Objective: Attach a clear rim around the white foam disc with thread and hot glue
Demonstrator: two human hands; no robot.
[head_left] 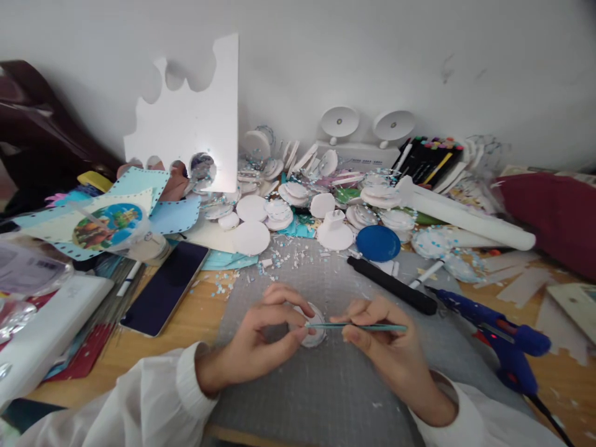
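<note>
My right hand (384,338) grips thin teal tweezers (333,326), held level with the tip pointing left. At that tip, the thumb and index finger of my left hand (263,338) come together in a pinch. Whatever sits between them is too small to make out. Just beneath the fingertips a small round whitish disc (317,338) lies on the grey cutting mat (288,391), partly covered by my left hand.
White foam discs (251,238) and beaded pieces crowd the back. A blue lid (378,243), black pen-shaped tool (393,285) and blue glue gun (503,329) lie right. A phone (165,288) lies left, near a plastic cup (149,245). Cut foam board (195,112) stands behind.
</note>
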